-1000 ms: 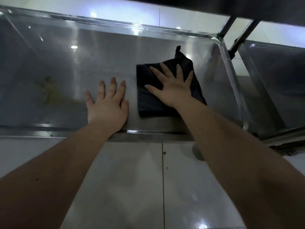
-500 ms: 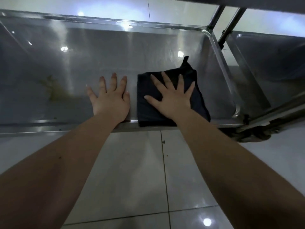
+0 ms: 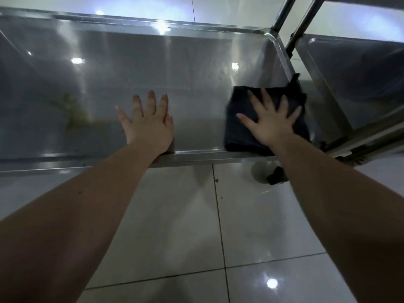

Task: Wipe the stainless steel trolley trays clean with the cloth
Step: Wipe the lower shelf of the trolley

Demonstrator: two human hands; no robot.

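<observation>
Cloth (image 3: 237,125): dark, folded, pinned flat under right hand (image 3: 270,125), fingers splayed and pressing; tray (image 3: 196,73) corner just right of it. Left hand (image 3: 148,127) flat on bare steel, fingers straight, bracing. Keep palm pressure even and overlap strokes (1 yellowish smear (image 3: 76,112) left of the left hand probably needs repeat passes).

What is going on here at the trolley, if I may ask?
A person is wiping a stainless steel trolley tray with a dark folded cloth. The right hand presses flat on the cloth near the tray's right end, close to the near rim. The left hand lies flat on the bare tray bottom, apart from the cloth. A yellowish smear farther left is not yet wiped.
</observation>
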